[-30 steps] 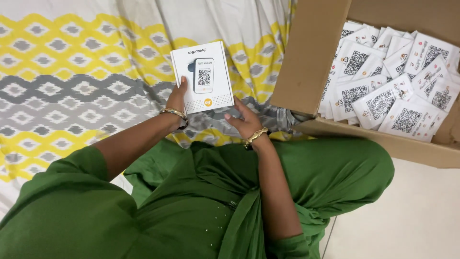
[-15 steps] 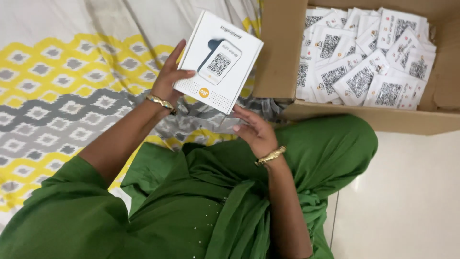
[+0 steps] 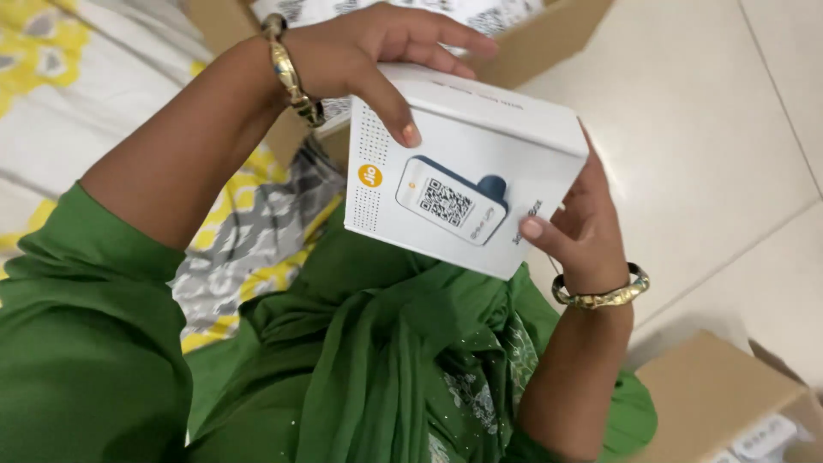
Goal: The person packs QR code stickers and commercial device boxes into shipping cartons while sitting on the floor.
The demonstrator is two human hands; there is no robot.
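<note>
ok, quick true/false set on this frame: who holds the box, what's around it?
1. Both hands hold the white cardboard box. True: left hand on top, right hand at its side.
2. The box lies on the floor. False: it is held up above the green garment.
3. Each wrist bears a gold bangle. True.
4. The box front is plain. False: it shows a pictured device with a square code.
5. A brown cardboard carton sits at lower right. True.
</note>
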